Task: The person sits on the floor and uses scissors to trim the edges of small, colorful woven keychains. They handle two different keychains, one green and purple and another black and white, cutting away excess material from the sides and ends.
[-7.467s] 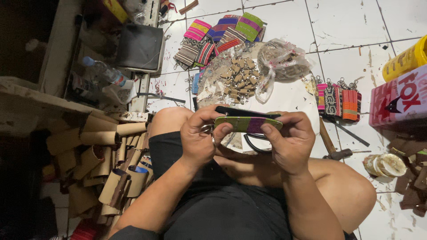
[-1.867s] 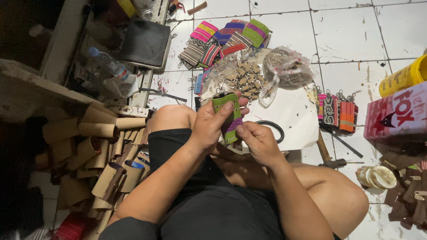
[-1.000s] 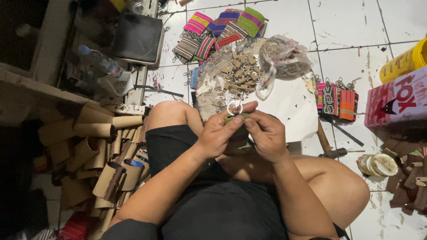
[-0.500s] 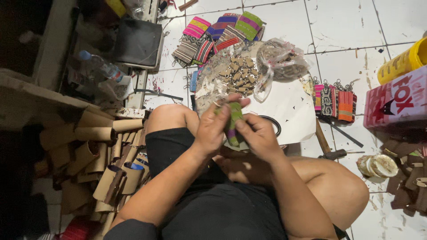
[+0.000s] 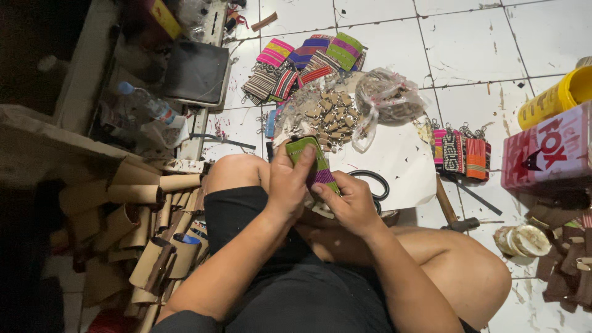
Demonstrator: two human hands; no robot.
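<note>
I sit cross-legged on a white tiled floor. Both hands hold a small woven fabric strip (image 5: 314, 161), green with purple and dark stripes, standing nearly upright above my knees. My left hand (image 5: 288, 185) wraps around its left side with the thumb near the top. My right hand (image 5: 350, 202) grips its lower right end. Just beyond the strip lies a heap of metal key-ring clasps (image 5: 325, 114) on a white sheet (image 5: 401, 166).
Colourful woven pieces (image 5: 308, 61) lie stacked ahead. A clear plastic bag (image 5: 385, 102), finished striped key fobs (image 5: 459, 151), black scissors (image 5: 376, 182), a hammer (image 5: 450, 213), a pink box (image 5: 542, 151) and a yellow tub (image 5: 555, 98) sit right. Cardboard tubes (image 5: 145, 216) pile left.
The strip was held flat and horizontal at first, then turned upright. A metal ring showed at its top a second ago; now the strip tilts slightly and the ring is hidden.
</note>
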